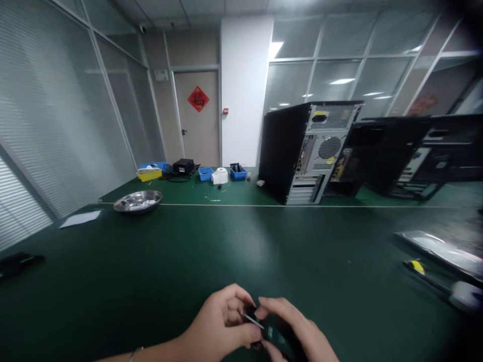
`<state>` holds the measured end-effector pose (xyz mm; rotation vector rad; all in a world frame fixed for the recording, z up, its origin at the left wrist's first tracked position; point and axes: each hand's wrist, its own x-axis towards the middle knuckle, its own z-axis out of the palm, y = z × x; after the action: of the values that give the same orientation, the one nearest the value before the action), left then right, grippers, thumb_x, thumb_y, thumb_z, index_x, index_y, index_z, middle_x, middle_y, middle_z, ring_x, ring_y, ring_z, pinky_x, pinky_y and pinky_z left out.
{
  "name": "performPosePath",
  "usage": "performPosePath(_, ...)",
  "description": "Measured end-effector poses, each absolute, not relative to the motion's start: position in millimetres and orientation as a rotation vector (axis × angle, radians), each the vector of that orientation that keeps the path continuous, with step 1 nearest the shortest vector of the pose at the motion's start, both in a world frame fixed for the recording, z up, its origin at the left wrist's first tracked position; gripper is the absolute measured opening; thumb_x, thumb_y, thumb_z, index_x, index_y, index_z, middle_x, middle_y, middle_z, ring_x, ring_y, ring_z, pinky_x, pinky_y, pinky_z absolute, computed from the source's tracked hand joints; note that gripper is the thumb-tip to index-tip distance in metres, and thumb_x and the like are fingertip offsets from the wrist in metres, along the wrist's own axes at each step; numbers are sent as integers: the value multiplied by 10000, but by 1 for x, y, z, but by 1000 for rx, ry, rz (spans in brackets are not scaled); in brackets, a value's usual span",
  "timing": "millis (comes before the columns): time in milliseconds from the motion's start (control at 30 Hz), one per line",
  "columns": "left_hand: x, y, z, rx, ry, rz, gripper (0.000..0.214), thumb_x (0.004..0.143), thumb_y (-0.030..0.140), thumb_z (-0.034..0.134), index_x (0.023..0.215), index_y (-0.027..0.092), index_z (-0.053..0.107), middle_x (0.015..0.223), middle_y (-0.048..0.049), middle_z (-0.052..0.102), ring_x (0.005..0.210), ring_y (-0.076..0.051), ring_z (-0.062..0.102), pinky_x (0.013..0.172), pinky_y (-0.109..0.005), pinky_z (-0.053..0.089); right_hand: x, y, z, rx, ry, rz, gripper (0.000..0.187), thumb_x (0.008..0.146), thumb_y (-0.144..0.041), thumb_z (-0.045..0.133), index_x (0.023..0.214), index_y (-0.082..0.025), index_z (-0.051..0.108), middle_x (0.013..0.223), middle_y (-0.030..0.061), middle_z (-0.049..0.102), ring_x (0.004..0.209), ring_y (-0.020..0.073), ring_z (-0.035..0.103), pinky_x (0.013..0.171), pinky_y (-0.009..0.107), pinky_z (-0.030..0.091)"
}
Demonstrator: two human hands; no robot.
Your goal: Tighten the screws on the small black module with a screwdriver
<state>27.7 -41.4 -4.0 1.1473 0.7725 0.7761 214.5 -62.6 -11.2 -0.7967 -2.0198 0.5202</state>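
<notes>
My right hand [298, 324] is closed around the dark green handle of a screwdriver [277, 339], low in the middle of the view. Its thin metal shaft points up and left into the curled fingers of my left hand [222, 322]. The left thumb presses close to the shaft. Between the fingers of both hands there is something small and dark, mostly hidden, and I cannot tell its kind. Both hands are close together above the green table [181, 271].
A metal dish [139, 202] with small parts stands at the left. Farther back are blue bins [206, 174] and a black box with cables [183, 166]. A computer tower [287, 151] stands at the right back. A cable with a plug [433, 284] lies at the right.
</notes>
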Motion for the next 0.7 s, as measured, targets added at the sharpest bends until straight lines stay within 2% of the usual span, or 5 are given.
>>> performPosePath(167, 27, -36, -12, 1132, 730, 835, 432, 639, 312, 823, 895, 139, 522, 784, -25, 643, 614, -117, 621, 604, -253, 497, 209, -65, -7, -808, -1949, 489, 521, 781, -61, 523, 1266, -220, 419, 1003, 77, 672, 833, 160, 704, 783, 209, 564)
performPosePath(333, 26, -38, -4, 1165, 736, 859, 446, 645, 354, 814, 895, 137, 515, 773, -30, 650, 601, -126, 627, 574, -256, 509, 206, -68, -9, -821, -1930, 490, 473, 848, -122, 502, 1296, -222, 388, 1048, 79, 646, 920, 151, 679, 842, 225, 544)
performPosePath(533, 22, -43, -5, 1181, 716, 896, 450, 626, 347, 821, 888, 137, 521, 756, -22, 671, 559, -108, 631, 579, -247, 497, 203, -72, -11, -875, -1989, 340, 489, 829, -113, 502, 1299, -211, 405, 1075, 84, 647, 963, 169, 667, 866, 243, 529)
performPosePath(700, 15, -31, -6, 1127, 770, 869, 456, 602, 309, 818, 914, 128, 538, 693, -12, 664, 525, -116, 630, 605, -278, 499, 198, -62, -2, -949, -2128, 270, 556, 825, -109, 492, 1349, -230, 348, 1121, 70, 634, 970, 165, 658, 847, 260, 531)
